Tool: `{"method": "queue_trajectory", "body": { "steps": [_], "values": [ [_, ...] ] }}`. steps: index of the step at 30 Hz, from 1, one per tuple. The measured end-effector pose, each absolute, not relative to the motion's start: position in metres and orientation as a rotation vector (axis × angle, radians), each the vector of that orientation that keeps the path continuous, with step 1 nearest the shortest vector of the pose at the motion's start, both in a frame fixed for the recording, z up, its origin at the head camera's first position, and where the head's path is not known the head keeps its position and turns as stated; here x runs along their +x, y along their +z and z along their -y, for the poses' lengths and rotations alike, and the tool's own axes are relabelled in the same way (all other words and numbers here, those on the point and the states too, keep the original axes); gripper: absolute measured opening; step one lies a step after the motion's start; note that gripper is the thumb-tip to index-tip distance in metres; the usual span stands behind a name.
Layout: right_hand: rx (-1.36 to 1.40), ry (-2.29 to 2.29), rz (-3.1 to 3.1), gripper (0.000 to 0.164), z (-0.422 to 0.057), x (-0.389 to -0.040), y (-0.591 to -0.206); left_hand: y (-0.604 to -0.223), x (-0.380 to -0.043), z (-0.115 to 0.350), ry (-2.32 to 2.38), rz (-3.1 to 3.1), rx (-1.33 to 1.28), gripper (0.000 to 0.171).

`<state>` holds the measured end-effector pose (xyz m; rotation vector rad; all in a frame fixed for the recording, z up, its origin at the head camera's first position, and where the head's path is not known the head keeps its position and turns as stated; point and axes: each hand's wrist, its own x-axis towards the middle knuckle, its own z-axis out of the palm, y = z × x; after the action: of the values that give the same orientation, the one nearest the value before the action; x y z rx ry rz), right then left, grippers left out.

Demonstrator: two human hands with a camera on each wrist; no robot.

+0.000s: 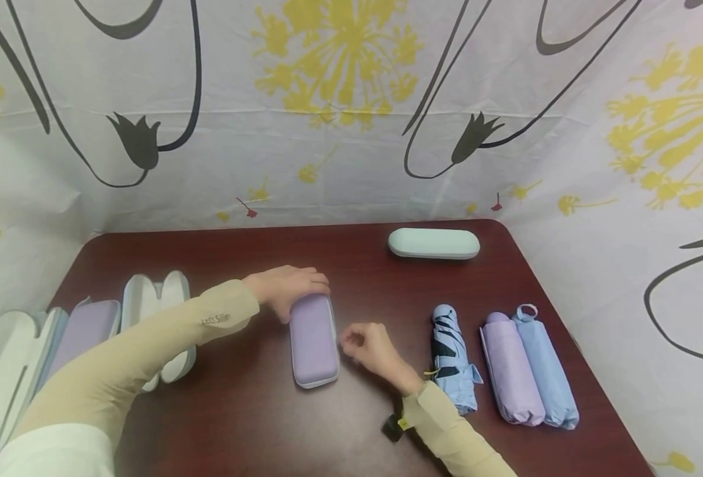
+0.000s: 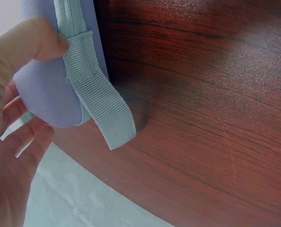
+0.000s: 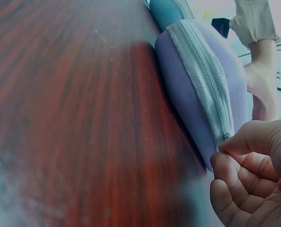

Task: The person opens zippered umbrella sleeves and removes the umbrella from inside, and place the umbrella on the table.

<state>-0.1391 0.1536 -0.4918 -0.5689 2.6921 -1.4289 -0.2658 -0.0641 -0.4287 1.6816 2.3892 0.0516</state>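
A lilac zippered case [image 1: 314,341] lies lengthwise on the dark red table, near the middle. My left hand [image 1: 288,288] grips its far end, thumb on one side and fingers round the other. In the left wrist view, a grey fabric tab [image 2: 102,101] sticks out from that end, just by the thumb. On the case's right side, my right hand [image 1: 375,351] pinches the small zipper pull [image 3: 227,137] between thumb and forefinger. The pale zipper [image 3: 204,71] runs along the case's edge, and its teeth look joined along the stretch seen there.
At the back right lies a mint glasses case [image 1: 434,244], closed. Folded umbrellas line the right: a patterned blue one [image 1: 455,368], a lilac one [image 1: 512,371] and a light blue one [image 1: 550,374]. Open white cases [image 1: 5,371] and another lilac case [image 1: 89,324] stand left, partly behind my left arm.
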Motion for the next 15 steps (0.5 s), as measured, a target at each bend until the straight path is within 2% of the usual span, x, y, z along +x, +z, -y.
{"method": "queue_trajectory", "body": {
  "steps": [15],
  "values": [
    [-0.608,-1.385,-2.706,0.009,-0.1619,-0.1369,-0.4922,-0.4284,-0.2603,0.0724,0.191,-2.443,1.557,0.084]
  ]
}}
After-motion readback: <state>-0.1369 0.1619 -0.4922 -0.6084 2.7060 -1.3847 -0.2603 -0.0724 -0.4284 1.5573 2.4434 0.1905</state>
